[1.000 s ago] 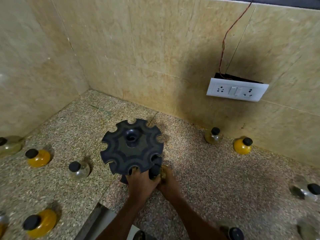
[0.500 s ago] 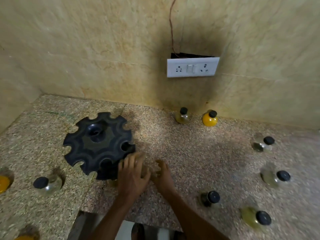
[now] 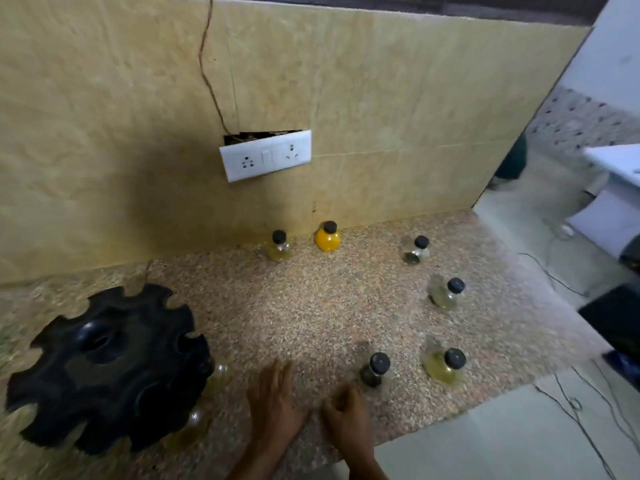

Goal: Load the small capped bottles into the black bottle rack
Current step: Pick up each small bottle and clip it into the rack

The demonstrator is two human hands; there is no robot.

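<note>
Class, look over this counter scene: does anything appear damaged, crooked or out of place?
Yes. The white switch plate hangs crooked, pulled off the wall tile, exposing a dark gap above it; a bare wire runs up from there.

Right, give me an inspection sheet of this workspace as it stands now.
Surface: speckled granite counter, tiled wall behind.
Job's things: black bottle rack at left; six capped bottles loose on the counter, one orange bottle by the wall, a dark bottle nearest the hands.
Clutter: nothing seen.
Hands: left hand flat, fingers straight; right hand loosely curled, holding nothing.
Cables: red wire into the socket plate; thin floor cables at right.
Surroundings: floor and white furniture at right, blurred.
</note>
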